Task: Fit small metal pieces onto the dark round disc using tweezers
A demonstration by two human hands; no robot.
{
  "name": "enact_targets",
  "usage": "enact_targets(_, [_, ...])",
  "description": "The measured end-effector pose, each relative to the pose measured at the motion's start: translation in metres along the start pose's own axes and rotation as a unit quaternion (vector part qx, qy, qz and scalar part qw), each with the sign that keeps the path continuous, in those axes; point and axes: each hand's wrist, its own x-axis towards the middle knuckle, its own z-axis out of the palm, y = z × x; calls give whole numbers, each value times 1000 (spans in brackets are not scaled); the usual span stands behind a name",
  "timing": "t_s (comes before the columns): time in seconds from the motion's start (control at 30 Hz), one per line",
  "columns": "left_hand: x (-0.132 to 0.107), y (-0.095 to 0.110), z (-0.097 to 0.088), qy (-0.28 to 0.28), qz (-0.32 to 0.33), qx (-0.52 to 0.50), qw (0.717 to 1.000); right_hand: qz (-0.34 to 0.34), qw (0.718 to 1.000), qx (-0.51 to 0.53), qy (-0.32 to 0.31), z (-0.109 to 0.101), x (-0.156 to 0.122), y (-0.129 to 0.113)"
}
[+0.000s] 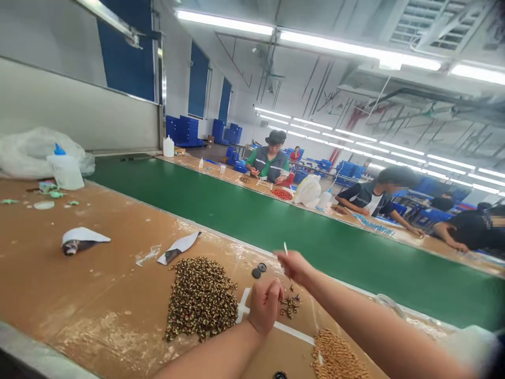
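My left hand [265, 304] is closed in a fist above the brown tabletop, beside a pile of small dark-and-gold speckled pieces [201, 297]. Whatever its fingers hold is hidden. Just beyond it to the right, my right hand [295, 267] pinches a thin stick whose white tip [285, 248] points up. A few loose dark-gold pieces [291, 306] lie on the table below my hands. Two small black round discs [258, 270] rest just past my left hand. Near my right forearm sits a heap of tan pieces [337, 355].
A green conveyor belt [189, 192] runs across beyond the table. To the left are a white bottle with a blue cap [65, 167], a plastic bag [35, 152] and paper cones [84, 239]. Several co-workers [270, 158] sit across the belt. White tape [294, 332] marks the tabletop.
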Motion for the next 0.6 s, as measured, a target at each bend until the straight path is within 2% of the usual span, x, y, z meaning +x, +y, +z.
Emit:
enact_targets(0.1, [-2,4,-6,-29,31,29,999,-83,995,28,56,16,55,-79])
enact_targets(0.17, [-1,5,-10,-35,42,33,998,-113,990,44,71,24,76,-103])
enact_targets(0.2, [0,5,-12,-32,43,35,998,-119,989,49,69,27,80,-102])
enact_targets(0.23, [1,6,-12,-26,42,39,998,-123,989,54,62,28,80,-93])
enact_targets(0.3, [2,6,-11,-18,37,53,998,-126,989,58,46,25,68,-59])
enact_targets(0.4, [3,6,-7,-32,44,55,997,-118,991,63,25,0,35,4])
enact_targets(0.5, [2,6,-3,-49,52,33,997,-117,990,75,34,-51,-5,48])
enact_targets(0.6, [2,6,-2,-60,55,27,996,-138,983,108,56,-115,-46,76])
